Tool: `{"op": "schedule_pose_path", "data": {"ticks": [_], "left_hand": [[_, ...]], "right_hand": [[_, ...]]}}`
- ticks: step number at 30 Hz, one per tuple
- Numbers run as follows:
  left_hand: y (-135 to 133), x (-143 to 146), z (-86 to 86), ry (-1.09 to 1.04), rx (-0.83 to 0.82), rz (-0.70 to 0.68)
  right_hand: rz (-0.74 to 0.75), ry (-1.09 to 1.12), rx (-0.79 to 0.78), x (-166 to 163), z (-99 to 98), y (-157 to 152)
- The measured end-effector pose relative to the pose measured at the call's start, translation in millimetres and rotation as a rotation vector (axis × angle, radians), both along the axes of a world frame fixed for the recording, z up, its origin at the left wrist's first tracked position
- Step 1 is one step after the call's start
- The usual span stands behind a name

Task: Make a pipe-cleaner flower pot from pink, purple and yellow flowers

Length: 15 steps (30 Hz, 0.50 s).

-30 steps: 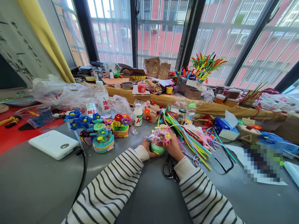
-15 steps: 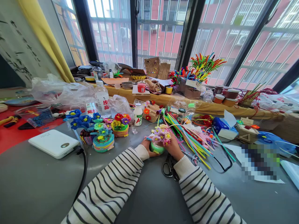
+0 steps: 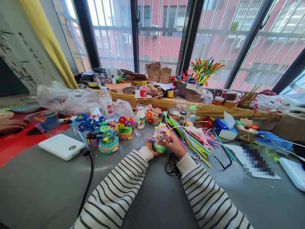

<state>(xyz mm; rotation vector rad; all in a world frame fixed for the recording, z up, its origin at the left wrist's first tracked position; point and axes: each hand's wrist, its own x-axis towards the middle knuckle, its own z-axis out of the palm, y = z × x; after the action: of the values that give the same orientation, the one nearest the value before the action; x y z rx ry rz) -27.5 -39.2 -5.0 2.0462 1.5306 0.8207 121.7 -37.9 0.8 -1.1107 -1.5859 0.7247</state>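
Between my hands, in the middle of the head view, is a small pipe-cleaner flower pot (image 3: 159,147) with a green wrapped base. Pink, purple and yellow flowers (image 3: 162,133) fill its top. My left hand (image 3: 152,149) is closed around the pot's left side. On the right side my right hand (image 3: 175,145) grips it, fingers at the base just under the flowers. Black-handled scissors (image 3: 170,168) lie on the table below my right wrist. Left of my hands stand finished-looking pots: a pastel one (image 3: 108,144) and one with red and purple flowers (image 3: 125,133).
Loose pipe cleaners (image 3: 190,136) spread to the right, beside a blue tissue pack (image 3: 224,129). A white bottle (image 3: 140,118) stands behind my hands. A white power bank (image 3: 62,146) with a black cable lies left. Another person's hand (image 3: 11,122) rests at the far left edge.
The view has shifted slightly. The long pale stem rising from the flowers no longer shows, and my right hand is lower on the pot. Another person's hand has appeared at far left.
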Motion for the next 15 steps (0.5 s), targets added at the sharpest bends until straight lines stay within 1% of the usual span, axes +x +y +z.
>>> {"op": "schedule_pose_path", "data": {"ticks": [4, 10, 15], "left_hand": [[1, 0, -2.1, -0.021, -0.043, 0.109], [1, -2, 0.3, -0.159, -0.079, 0.116], [3, -5, 9.3, -0.297, -0.143, 0.157]], "right_hand": [[-0.002, -0.06, -0.007, 16, 4.4, -9], [-0.04, -0.106, -0.005, 39, 2.2, -24], [-0.052, -0.189, 0.015, 38, 0.1, -33]]}}
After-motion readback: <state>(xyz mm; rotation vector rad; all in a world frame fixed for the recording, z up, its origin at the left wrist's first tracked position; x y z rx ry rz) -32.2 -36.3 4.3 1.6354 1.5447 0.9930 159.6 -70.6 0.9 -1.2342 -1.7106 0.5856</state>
